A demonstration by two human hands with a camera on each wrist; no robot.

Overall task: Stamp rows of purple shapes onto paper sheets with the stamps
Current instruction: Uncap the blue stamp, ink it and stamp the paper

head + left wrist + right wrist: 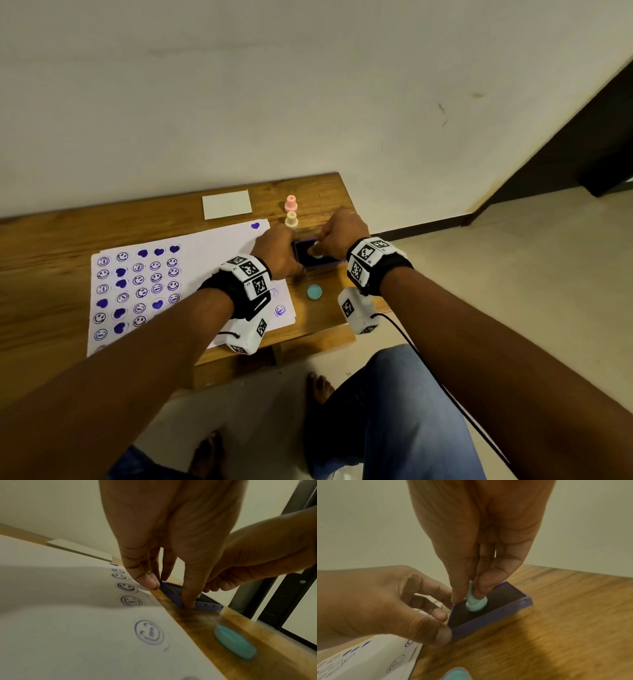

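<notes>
Wood counter (51, 246): L hand (279, 251) grips ink pad (489, 609) w/ fingertips to steady it; R hand (337, 236) pinches teal stamp (476, 603), pressing to load ink

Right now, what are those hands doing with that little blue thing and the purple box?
A person is inking a stamp. The right hand pinches a small teal stamp and presses it onto the dark pad of the purple ink pad. The left hand holds the pad's edge steady on the wooden table. Beside it lies a paper sheet already covered with purple smileys and hearts. A teal cap sits nearby; a pink stamp and a cream stamp stand behind.
</notes>
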